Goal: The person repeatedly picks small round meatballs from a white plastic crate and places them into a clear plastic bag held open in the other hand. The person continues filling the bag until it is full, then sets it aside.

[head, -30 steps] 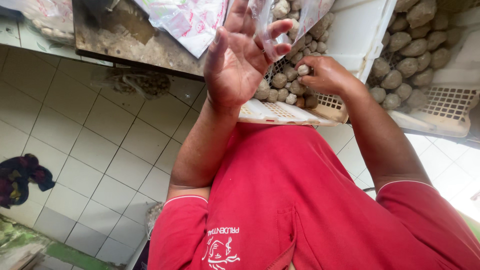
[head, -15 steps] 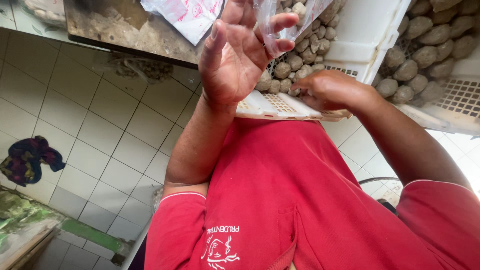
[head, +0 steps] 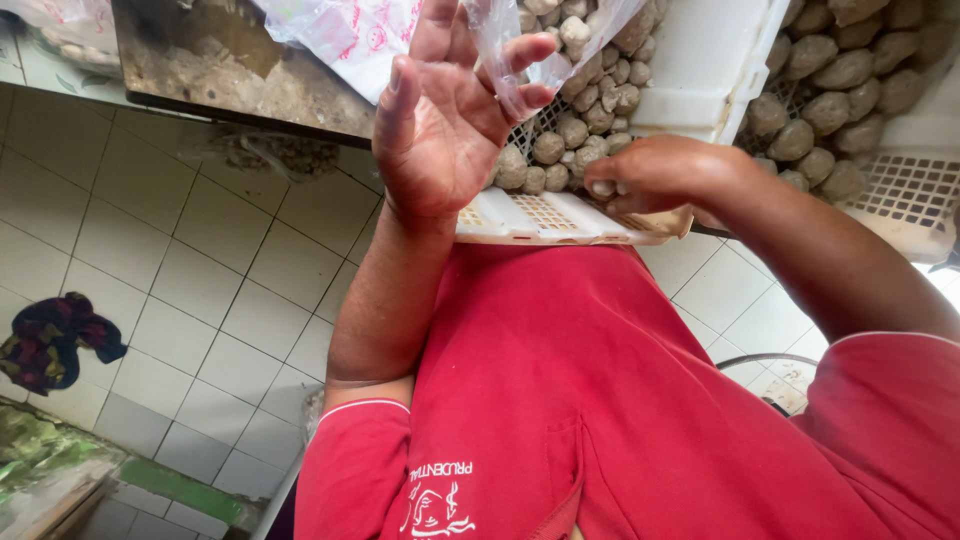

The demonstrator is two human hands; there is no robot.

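Bag point(head: 500, 45) of clear plastic hangs at 12 o'clock, pinched by left hand point(head: 445, 120), palm otherwise spread. Right hand point(head: 650, 175) curls over brown balls point(head: 575, 135) in white crate point(head: 560, 218); hold its mouth wide.

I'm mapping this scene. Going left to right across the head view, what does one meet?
Dark crumpled cloth → left hand pinching a clear plastic bag → right hand among brown balls in the white crate → second crate of balls.

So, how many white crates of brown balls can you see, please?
2: the near crate by the right hand, and the far crate at upper right; others may be hidden.
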